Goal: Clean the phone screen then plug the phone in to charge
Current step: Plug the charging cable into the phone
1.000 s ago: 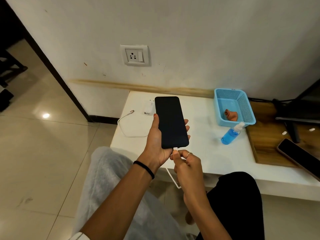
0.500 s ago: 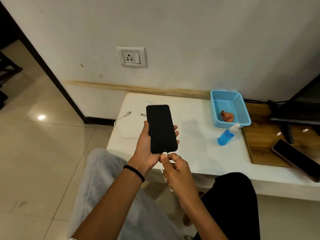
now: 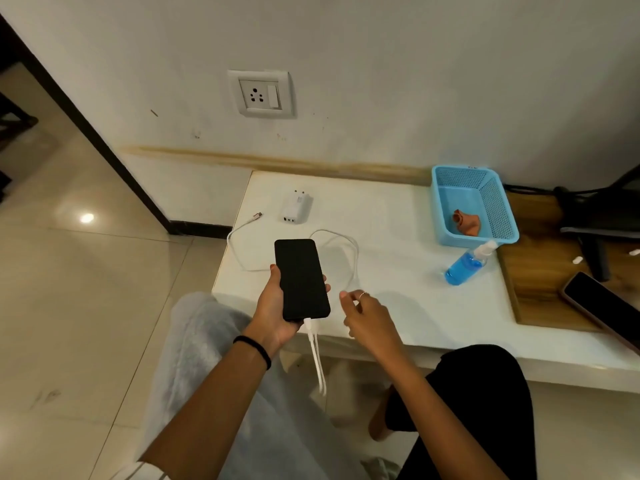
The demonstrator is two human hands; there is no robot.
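Observation:
My left hand (image 3: pixel 273 313) grips a black phone (image 3: pixel 301 278) with a dark screen, face up over the front edge of the white table (image 3: pixel 398 306). A white cable (image 3: pixel 355 258) is plugged into the phone's bottom, hangs below it in a loop and curls over the table. Its free plug (image 3: pixel 257 215) lies beside the white charger adapter (image 3: pixel 294 209). My right hand (image 3: pixel 370 317) hovers to the right of the phone with fingers loosely curled next to the cable. The wall socket (image 3: pixel 259 95) above the table has nothing in it.
A blue basket (image 3: pixel 446 209) at the back right holds a crumpled pinkish cloth (image 3: pixel 467 221). A blue spray bottle (image 3: pixel 464 265) lies in front of it. A second phone (image 3: pixel 602 306) rests on a wooden board (image 3: pixel 540 278) at the right. My knees are under the table's front edge.
My right hand has let go of the plug at the phone's bottom and moved right. The phone has come lower and nearer, uncovering the adapter and the cable loop.

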